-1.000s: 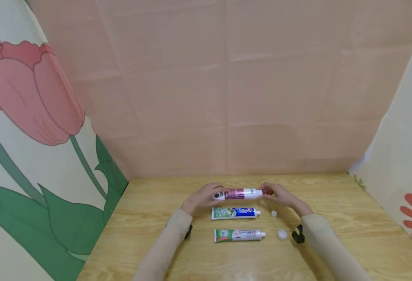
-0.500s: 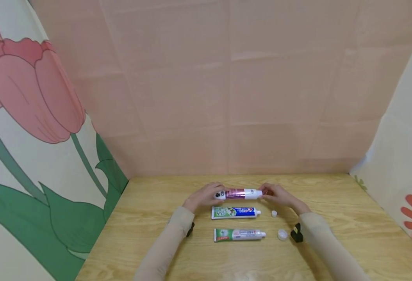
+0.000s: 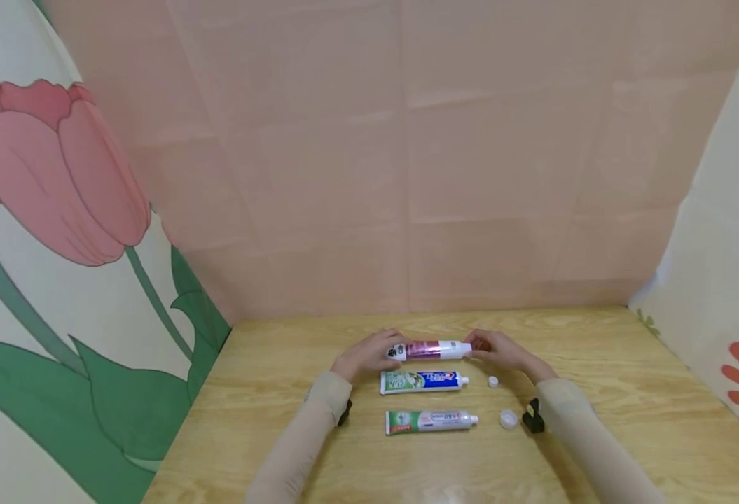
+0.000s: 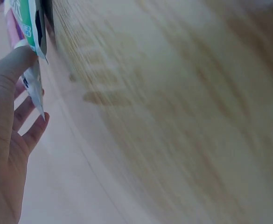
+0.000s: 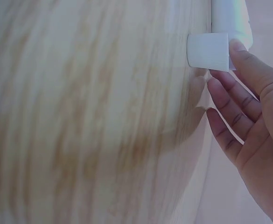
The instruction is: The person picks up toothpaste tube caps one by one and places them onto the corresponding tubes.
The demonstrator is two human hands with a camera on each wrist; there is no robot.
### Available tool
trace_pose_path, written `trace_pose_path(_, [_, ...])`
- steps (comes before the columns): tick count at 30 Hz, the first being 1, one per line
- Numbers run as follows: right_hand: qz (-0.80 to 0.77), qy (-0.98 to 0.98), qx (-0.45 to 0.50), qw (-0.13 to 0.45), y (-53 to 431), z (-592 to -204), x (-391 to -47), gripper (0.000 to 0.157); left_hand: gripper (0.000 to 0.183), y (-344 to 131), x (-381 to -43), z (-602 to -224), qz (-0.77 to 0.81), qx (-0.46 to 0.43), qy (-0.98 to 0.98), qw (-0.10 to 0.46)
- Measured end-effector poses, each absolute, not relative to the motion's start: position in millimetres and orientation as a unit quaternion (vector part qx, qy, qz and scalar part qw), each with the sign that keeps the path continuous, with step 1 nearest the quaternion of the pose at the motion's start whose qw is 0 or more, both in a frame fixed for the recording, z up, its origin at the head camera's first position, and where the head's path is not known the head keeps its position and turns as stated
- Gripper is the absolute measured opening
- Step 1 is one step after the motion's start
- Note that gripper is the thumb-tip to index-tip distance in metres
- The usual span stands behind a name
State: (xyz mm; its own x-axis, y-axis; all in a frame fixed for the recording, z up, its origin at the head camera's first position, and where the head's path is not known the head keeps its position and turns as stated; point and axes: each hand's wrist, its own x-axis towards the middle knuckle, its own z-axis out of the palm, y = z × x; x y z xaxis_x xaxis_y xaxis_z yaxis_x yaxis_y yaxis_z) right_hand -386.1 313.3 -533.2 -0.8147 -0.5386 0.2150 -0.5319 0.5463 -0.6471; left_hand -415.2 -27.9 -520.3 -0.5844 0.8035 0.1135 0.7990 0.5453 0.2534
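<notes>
Near the back of the table [image 3: 268, 420], a purple-and-white toothpaste tube [image 3: 431, 350] lies crosswise between the two hands. My left hand [image 3: 372, 350] grips its flat tail [image 4: 32, 86]. The thumb and fingers of my right hand [image 3: 501, 348] pinch the pale cap [image 3: 466, 349] at its other end. In the right wrist view a loose white cap [image 5: 208, 51] stands before the tube's white shoulder [image 5: 232, 21] and partly hides the pinched cap. Just in front lies a green-and-blue toothpaste tube [image 3: 422, 381], with bare nozzle.
Closer to me lies a green-and-white toothpaste tube [image 3: 431, 421], also uncapped. A small white cap [image 3: 493, 382] and a larger translucent cap [image 3: 508, 419] sit right of the two front tubes. A pink backdrop [image 3: 407, 175] rises behind the table.
Both hands keep their hold on the purple-and-white tube and its cap, with only slight shifts. The head view tilts a little; the other tubes and loose caps stay put.
</notes>
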Motion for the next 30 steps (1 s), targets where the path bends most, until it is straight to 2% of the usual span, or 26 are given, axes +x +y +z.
trace_pose_path(8, [-0.362, 0.881, -0.305, -0.005, 312.8, -531.7, -390.9, 0.018, 0.058, -26.7, -416.2, -522.9, 0.150, 0.441, 0.885, 0.012])
trace_pose_path(30, [-0.363, 0.889, -0.274, 0.042, 318.1, -527.1, -399.0, 0.019, 0.058, -22.4, -418.4, -522.2, 0.194, 0.403, 0.893, 0.049])
